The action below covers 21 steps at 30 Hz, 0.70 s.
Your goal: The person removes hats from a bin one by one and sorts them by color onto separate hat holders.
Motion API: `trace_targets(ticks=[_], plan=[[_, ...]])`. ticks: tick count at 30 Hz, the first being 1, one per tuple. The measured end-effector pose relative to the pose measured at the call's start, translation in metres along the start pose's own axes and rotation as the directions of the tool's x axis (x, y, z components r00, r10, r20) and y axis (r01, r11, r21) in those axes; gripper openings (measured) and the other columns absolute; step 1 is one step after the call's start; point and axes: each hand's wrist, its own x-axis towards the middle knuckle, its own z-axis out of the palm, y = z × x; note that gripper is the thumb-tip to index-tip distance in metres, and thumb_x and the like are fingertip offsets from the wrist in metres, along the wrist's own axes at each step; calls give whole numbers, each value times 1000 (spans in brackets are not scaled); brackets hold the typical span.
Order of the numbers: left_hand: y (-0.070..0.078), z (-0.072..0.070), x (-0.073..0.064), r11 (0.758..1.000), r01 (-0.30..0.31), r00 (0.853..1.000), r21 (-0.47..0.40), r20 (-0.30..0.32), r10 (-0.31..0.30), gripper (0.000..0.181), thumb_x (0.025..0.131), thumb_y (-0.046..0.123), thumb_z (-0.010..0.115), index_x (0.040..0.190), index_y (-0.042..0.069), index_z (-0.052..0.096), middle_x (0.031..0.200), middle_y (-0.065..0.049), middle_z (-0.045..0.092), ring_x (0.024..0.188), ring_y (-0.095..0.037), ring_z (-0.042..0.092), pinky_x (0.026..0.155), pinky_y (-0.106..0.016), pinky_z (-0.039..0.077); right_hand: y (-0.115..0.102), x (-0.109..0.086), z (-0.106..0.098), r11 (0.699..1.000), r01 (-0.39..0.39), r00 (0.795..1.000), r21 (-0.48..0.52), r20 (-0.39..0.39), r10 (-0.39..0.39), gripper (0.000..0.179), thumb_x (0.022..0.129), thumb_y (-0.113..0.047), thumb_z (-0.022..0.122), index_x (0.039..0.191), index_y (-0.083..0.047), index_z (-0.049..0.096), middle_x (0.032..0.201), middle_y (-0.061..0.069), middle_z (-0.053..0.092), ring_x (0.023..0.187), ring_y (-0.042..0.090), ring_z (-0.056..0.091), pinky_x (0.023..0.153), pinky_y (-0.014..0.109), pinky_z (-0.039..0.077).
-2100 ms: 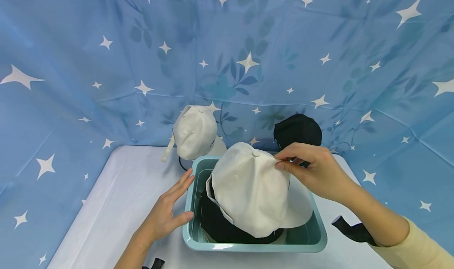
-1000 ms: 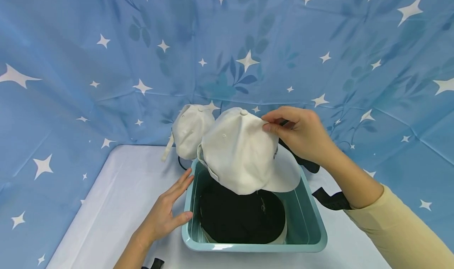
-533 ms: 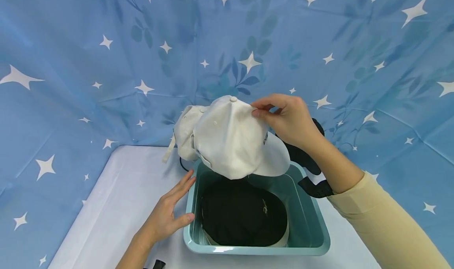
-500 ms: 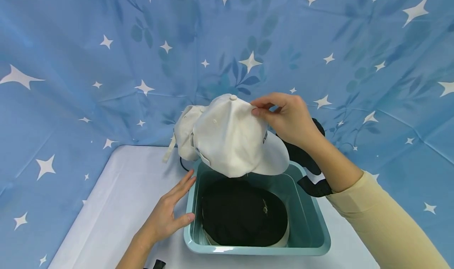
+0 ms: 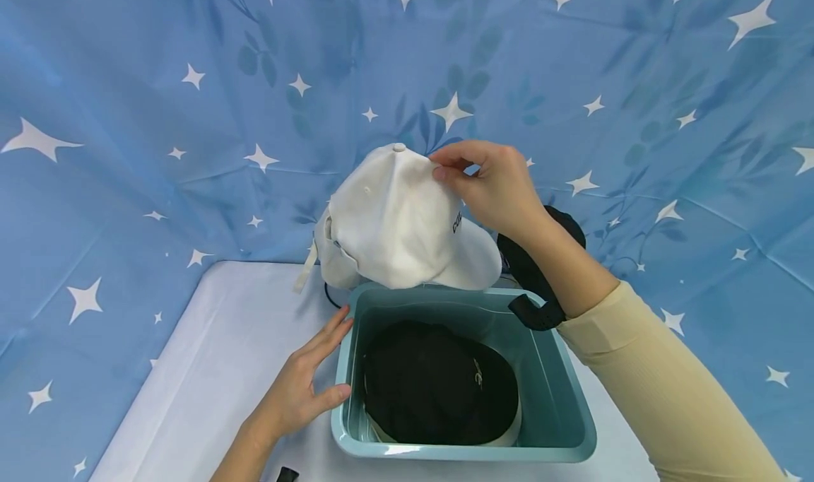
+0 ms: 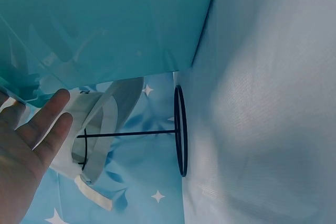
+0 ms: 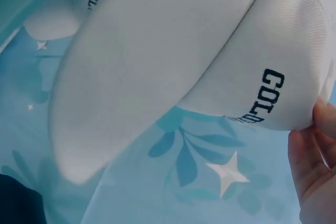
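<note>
A white baseball cap (image 5: pixel 394 220) with dark lettering hangs in the air over the far rim of a blue-green plastic bin (image 5: pixel 467 452). My right hand (image 5: pixel 486 181) pinches its crown near the top button; the right wrist view shows the brim (image 7: pixel 121 77) close up. Inside the bin lies a black cap (image 5: pixel 439 383) with a small light emblem, and something pale shows under it. My left hand (image 5: pixel 299 386) has its fingers spread and rests against the bin's left rim. In the left wrist view those fingers (image 6: pixel 50 116) lie along the bin's side.
Behind the bin a second white cap (image 6: pixel 94 135) sits on a thin black stand (image 6: pixel 180 129); the lifted cap mostly hides it in the head view. A black cap (image 5: pixel 531 263) is at the back right. A starry blue cloth (image 5: pixel 254 100) backs the white table (image 5: pixel 235 319).
The white cap has risen out of the bin and moved away and left in my right hand, uncovering the black cap. My left hand has stayed at the rim.
</note>
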Motion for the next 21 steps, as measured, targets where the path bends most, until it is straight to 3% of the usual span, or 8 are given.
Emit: trace_targets(ticks=[7, 14, 21], plan=[[1, 0, 0, 1000, 22, 1000, 7, 4, -22, 83, 88, 24, 75, 162, 10, 39, 171, -11, 29, 155, -29, 33, 119, -37, 35, -1, 13, 5, 999, 34, 999, -37, -17, -34, 18, 98, -4, 72, 113, -5, 81, 105, 10, 78, 95, 23, 71, 80, 42, 58], [2, -1, 1, 1000, 28, 1000, 9, 7, -28, 83, 89, 24, 74, 163, 11, 38, 172, -10, 28, 154, -29, 34, 118, -38, 35, 2, 27, 19, 999, -22, 1000, -31, -14, 21, 18, 99, -8, 72, 115, -7, 80, 105, 9, 78, 97, 22, 70, 80, 39, 57], [1, -1, 0, 999, 33, 999, 11, 10, -33, 85, 87, 20, 75, 163, 10, 38, 172, -11, 27, 154, -29, 35, 118, -40, 36, 12, 33, 40, 999, 40, 997, -26, -63, -41, 16, 97, -5, 74, 111, -4, 81, 103, 11, 78, 93, 25, 71, 79, 40, 56]])
